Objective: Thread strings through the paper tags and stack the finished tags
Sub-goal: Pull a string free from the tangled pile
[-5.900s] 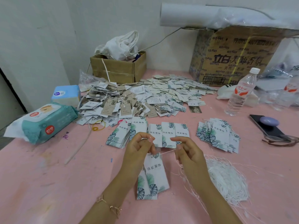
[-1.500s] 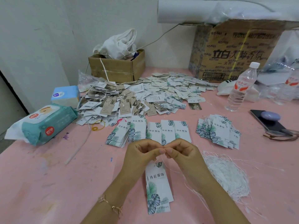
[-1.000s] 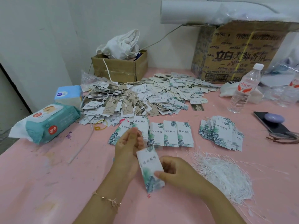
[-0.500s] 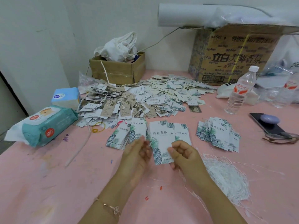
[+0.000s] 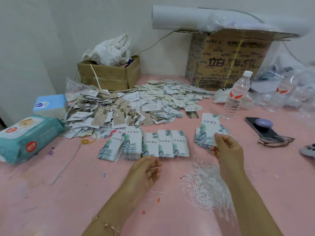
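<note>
While right hand (image 5: 227,149) pinches a tag (image 5: 209,126) by its lower edge over a pile (image 5: 198,139), left hand (image 5: 144,172) hangs loosely curled. Bare table (image 5: 51,198) spreads left; strings (image 5: 202,186) lie beside right forearm.

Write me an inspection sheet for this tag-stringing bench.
Surface: pink table, paint-flecked.
Job's things: leaf-print tag above the right stack; row of tag stacks; white strings pile.
Clutter: loose tag heap, wipes pack, water bottle, phone.
Hands: right hand pinches the tag; left hand loosely curled, hold unclear.
Cables: grey cord along the wall.
Surroundings: white wall, small cardboard box, large printed box.
</note>
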`<state>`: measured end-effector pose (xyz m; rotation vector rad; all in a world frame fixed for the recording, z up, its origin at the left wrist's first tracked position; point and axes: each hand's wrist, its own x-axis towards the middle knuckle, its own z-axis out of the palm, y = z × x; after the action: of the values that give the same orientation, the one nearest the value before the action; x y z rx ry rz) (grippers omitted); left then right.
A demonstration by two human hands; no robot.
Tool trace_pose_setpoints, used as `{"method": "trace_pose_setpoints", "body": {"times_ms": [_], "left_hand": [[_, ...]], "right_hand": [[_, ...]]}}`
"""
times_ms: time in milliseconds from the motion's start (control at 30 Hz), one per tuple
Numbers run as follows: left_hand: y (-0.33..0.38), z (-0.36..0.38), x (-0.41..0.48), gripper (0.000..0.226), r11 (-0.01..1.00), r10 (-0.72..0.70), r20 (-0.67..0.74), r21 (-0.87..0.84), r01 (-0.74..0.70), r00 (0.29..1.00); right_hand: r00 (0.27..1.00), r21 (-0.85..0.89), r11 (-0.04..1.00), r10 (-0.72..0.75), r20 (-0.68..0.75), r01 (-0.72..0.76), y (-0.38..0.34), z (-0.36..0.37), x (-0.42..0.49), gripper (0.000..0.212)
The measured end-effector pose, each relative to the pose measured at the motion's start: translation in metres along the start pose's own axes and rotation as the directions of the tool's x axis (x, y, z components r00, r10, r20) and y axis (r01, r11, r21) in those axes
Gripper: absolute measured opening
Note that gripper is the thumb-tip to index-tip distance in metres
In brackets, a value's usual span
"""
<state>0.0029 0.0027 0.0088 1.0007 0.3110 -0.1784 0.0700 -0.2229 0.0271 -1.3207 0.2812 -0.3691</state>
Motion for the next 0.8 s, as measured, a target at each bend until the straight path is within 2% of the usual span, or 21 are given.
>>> {"method": "trace_pose_setpoints", "body": {"times_ms": [100, 200, 300, 367, 433, 500, 567, 667, 733, 800], "left_hand": [[0.002, 0.000, -0.001, 0.008, 1.000, 0.005, 0.000, 0.010, -0.005, 1.000], [0.004, 0.001, -0.002, 0.009, 1.000, 0.002, -0.009, 0.001, -0.002, 1.000], [0.008, 0.002, -0.002, 0.013, 1.000, -0.003, -0.021, -0.010, 0.003, 1.000], [0.011, 0.003, -0.002, 0.014, 1.000, -0.005, -0.037, -0.022, 0.004, 0.999], [0.014, 0.003, 0.000, 0.013, 0.999, -0.015, -0.063, -0.051, 0.012, 0.998], [0.015, 0.002, 0.001, 0.014, 0.998, -0.023, -0.079, -0.063, 0.018, 0.997], [0.014, 0.001, 0.002, 0.015, 0.998, -0.020, -0.075, -0.059, 0.016, 0.997], [0.013, -0.002, 0.002, 0.014, 0.999, -0.009, -0.054, -0.047, 0.006, 0.999], [0.012, -0.003, 0.002, 0.013, 0.999, -0.005, -0.041, -0.045, 0.003, 0.999], [0.012, -0.004, 0.003, 0.012, 0.999, -0.011, -0.043, -0.047, 0.009, 0.999]], "right_hand": [[0.992, -0.121, 0.993, -0.023, -0.125, 0.007, -0.006, -0.014, 0.032, 0.014], [0.991, -0.325, 0.945, -0.002, -0.136, -0.043, -0.004, -0.022, 0.053, 0.024], [0.992, -0.596, 0.801, -0.024, -0.125, -0.055, -0.002, -0.027, 0.056, 0.043], [0.986, -0.742, 0.670, -0.127, -0.108, 0.005, -0.001, -0.026, 0.048, 0.048], [0.957, -0.838, 0.526, -0.289, -0.016, 0.145, 0.001, -0.019, 0.030, 0.043], [0.908, -0.832, 0.430, -0.375, 0.189, 0.351, 0.005, -0.003, 0.010, 0.041], [0.839, -0.762, 0.363, -0.328, 0.435, 0.537, 0.015, 0.019, -0.011, 0.046], [0.704, -0.652, 0.285, -0.142, 0.696, 0.702, 0.036, 0.049, -0.041, 0.061], [0.639, -0.607, 0.232, -0.096, 0.763, 0.760, 0.053, 0.056, -0.053, 0.061], [0.639, -0.615, 0.180, -0.147, 0.755, 0.768, 0.061, 0.056, -0.054, 0.057]]}}
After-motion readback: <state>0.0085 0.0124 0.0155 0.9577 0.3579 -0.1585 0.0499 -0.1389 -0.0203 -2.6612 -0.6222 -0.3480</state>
